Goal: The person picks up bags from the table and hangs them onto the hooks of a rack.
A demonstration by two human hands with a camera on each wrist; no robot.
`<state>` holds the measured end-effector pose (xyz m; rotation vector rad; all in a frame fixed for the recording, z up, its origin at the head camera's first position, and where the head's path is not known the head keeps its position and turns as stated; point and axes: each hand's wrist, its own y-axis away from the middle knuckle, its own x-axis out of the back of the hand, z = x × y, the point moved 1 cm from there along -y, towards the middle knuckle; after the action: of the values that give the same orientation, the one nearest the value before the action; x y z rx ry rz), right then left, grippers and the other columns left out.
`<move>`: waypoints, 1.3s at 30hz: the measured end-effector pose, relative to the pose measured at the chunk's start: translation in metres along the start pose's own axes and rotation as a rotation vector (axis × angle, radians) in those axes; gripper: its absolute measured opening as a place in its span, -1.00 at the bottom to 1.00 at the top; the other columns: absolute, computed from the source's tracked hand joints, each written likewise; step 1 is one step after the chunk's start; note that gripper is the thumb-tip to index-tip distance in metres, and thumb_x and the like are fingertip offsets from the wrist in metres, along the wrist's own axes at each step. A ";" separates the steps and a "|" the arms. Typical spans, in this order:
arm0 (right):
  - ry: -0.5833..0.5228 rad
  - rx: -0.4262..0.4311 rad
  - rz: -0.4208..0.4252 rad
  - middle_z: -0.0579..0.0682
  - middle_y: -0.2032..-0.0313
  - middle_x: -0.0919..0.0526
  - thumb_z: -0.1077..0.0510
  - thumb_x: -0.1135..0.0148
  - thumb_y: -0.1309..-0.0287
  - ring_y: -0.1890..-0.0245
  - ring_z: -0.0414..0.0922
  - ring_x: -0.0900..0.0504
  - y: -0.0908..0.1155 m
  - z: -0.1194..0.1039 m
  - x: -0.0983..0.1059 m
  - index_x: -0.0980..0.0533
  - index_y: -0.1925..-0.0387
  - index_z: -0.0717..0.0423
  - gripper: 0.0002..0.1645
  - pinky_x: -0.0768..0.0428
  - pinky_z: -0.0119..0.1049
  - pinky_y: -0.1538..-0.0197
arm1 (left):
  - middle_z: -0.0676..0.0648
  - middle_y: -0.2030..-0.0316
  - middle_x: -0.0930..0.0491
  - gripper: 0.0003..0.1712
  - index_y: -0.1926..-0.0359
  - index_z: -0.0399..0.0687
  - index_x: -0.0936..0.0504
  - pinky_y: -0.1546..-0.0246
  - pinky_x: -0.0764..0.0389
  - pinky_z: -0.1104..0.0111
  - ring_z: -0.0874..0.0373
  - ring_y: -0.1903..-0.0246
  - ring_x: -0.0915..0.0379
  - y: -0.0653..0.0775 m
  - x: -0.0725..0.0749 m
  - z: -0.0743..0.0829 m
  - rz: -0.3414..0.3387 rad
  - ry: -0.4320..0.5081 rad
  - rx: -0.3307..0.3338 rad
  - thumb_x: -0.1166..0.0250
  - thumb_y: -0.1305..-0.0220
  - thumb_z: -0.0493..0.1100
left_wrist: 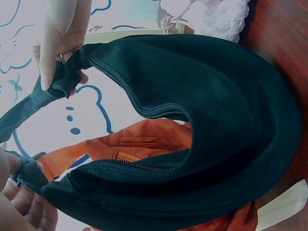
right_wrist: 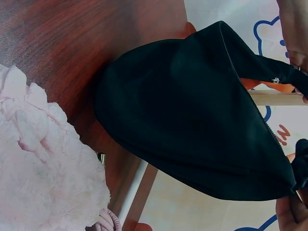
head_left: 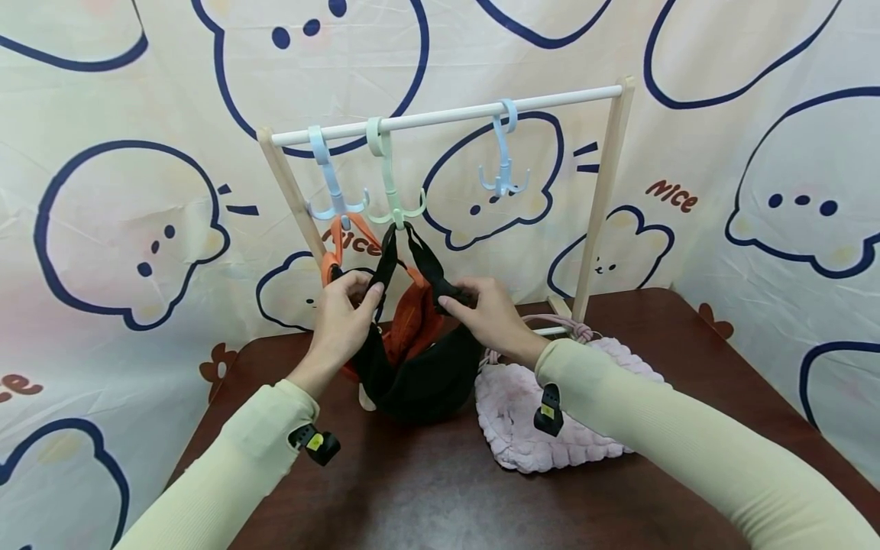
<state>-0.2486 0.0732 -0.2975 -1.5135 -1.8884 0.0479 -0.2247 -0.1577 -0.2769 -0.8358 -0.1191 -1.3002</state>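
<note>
A black zippered shoulder bag (head_left: 426, 386) hangs by its strap from a light green hook (head_left: 389, 176) on the rack. My left hand (head_left: 341, 319) pinches the left side of the strap just above the bag's body. On the other side, the right hand (head_left: 490, 315) grips the knotted part of the strap (head_left: 443, 294). The bag's mouth gapes between the hands, its zipper (left_wrist: 156, 111) undone in the left wrist view. Behind it an orange bag (head_left: 414, 325) hangs from the left blue hook (head_left: 334, 187), partly hidden by the black one.
A pink plush bag (head_left: 529, 428) lies on the brown table (head_left: 440, 489) to the right, under my right forearm. Another blue hook (head_left: 504, 164) hangs farther right on the white rod (head_left: 564, 98). Wooden posts (head_left: 601, 206) hold the rod before a cartoon-printed cloth.
</note>
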 end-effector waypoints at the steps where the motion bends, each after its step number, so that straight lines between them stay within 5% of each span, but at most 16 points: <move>1: 0.000 -0.001 0.000 0.06 0.30 -0.79 0.13 -0.28 -0.35 0.41 -0.16 -0.59 0.000 0.000 0.000 -0.69 0.15 0.16 -0.81 -0.48 -0.35 0.29 | -0.21 0.31 -0.68 -0.79 0.15 -0.22 -0.65 0.33 -0.43 0.42 0.06 0.38 -0.46 0.000 0.000 0.000 -0.001 -0.001 0.000 -0.22 -0.47 -0.13; 39: 0.044 -0.020 -0.013 0.09 0.24 -0.72 0.10 -0.26 -0.37 0.36 -0.10 -0.58 -0.002 0.000 0.006 -0.64 -0.03 0.17 -0.69 -0.54 -0.31 0.27 | -0.18 0.19 -0.71 -0.75 0.00 -0.18 -0.63 0.28 -0.47 0.45 0.10 0.29 -0.50 0.006 0.010 0.002 -0.002 -0.004 0.031 -0.20 -0.46 -0.12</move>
<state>-0.2500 0.0775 -0.2936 -1.5035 -1.8695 -0.0107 -0.2153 -0.1637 -0.2732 -0.8121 -0.1422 -1.2955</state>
